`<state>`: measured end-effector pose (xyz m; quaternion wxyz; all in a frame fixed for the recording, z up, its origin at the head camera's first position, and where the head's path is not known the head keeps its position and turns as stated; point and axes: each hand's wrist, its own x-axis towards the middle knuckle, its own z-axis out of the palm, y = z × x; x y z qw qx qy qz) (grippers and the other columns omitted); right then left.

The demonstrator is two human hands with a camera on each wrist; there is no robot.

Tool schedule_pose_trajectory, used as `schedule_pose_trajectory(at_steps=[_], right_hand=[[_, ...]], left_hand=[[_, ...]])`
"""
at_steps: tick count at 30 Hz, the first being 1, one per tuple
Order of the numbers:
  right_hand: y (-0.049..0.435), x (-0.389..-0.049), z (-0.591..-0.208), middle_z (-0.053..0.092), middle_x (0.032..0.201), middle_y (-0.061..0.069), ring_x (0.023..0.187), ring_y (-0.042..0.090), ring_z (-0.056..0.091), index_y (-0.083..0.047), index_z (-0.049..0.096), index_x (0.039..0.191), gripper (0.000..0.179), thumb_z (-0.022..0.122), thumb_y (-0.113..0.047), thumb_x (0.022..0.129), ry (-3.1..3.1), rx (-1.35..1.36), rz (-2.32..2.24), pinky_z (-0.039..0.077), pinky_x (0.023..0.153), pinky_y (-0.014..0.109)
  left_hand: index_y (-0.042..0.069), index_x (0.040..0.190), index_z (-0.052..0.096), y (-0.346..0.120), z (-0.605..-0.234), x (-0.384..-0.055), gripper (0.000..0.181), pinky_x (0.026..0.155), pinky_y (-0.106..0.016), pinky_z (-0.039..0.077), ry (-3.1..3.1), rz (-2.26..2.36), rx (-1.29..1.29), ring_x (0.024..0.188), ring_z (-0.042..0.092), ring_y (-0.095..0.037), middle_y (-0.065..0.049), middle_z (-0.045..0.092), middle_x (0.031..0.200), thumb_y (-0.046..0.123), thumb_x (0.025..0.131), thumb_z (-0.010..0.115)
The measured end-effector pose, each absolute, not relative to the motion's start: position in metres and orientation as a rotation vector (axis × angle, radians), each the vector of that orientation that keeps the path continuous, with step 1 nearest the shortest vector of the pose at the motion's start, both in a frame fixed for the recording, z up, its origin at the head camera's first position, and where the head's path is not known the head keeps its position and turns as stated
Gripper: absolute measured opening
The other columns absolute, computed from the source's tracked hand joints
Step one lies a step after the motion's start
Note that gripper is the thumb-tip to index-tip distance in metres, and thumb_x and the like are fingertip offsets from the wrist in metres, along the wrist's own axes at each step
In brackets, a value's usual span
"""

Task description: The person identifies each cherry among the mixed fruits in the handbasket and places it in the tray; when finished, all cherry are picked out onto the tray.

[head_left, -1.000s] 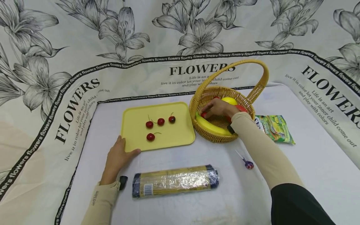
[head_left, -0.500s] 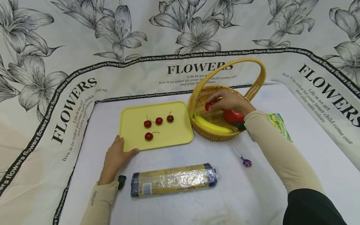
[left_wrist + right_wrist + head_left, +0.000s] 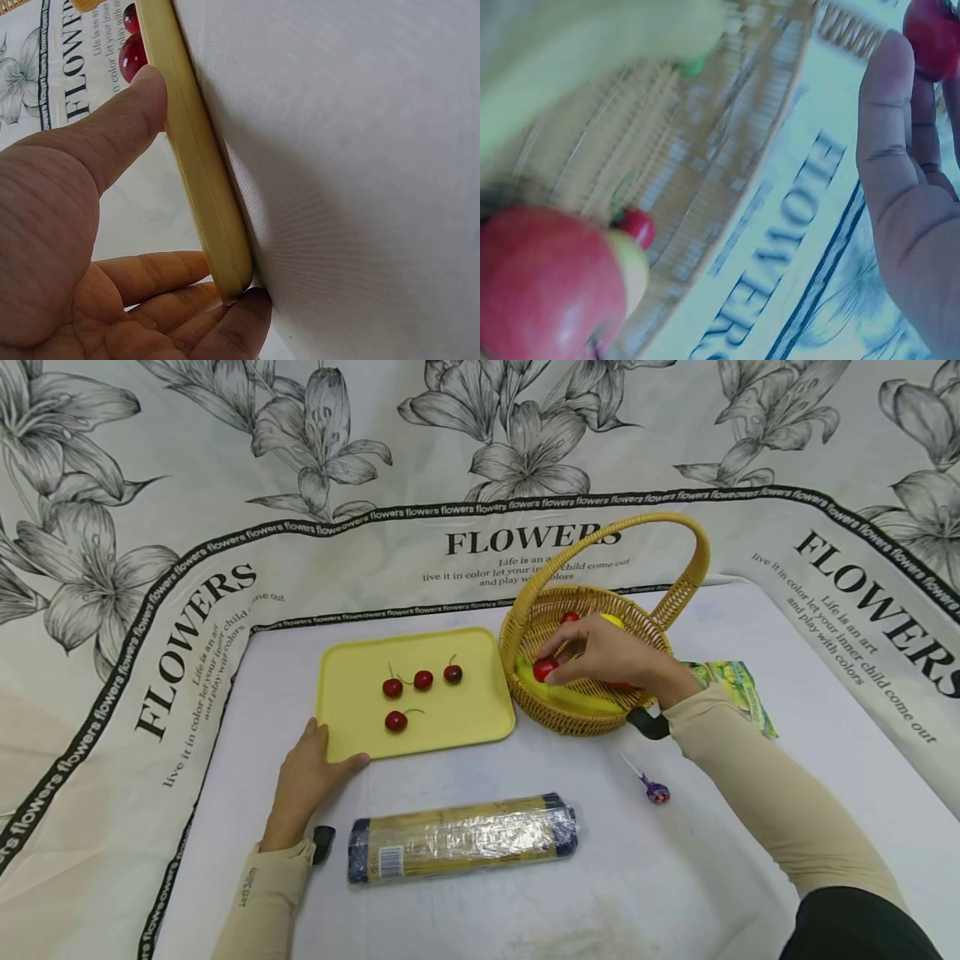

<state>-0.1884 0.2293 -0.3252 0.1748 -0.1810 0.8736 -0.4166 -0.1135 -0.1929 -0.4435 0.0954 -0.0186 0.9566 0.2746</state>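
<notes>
My left hand grips the near left corner of a yellow tray, thumb on the near side and fingers at the left end. Several dark red cherries with stems lie on the tray. My right hand pinches a small round red piece, which has a green top in the right wrist view. It hangs over the left part of a wicker basket. In the basket are a banana, a red apple, a small red piece with a green stem and something yellow.
The basket's tall handle arches behind my right hand. A green snack bag lies to the right, partly behind my forearm. A wrapped lollipop and a long plastic-wrapped bundle lie nearer me on the white table.
My right hand first lifts up and back inside the basket with the red piece, then comes forward and left with it over the banana. My left hand stays at the tray corner.
</notes>
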Motion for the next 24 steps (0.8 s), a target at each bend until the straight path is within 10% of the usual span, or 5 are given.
schedule_pose_trajectory(at_steps=[24], right_hand=[[0.1,-0.171,-0.397,0.071,0.111,0.011,0.093,0.023,0.071,-0.003,0.073,0.113,0.034,0.081,-0.013,0.082,2.502,-0.62,-1.384,0.058,0.076,0.027]], left_hand=[[-0.017,0.148,0.025,-0.193,-0.442,-0.115,0.098,0.117,-0.057,0.027,2.827,0.807,-0.08,0.144,0.023,-0.052,-0.037,0.013,0.158,0.045,0.089,0.072]])
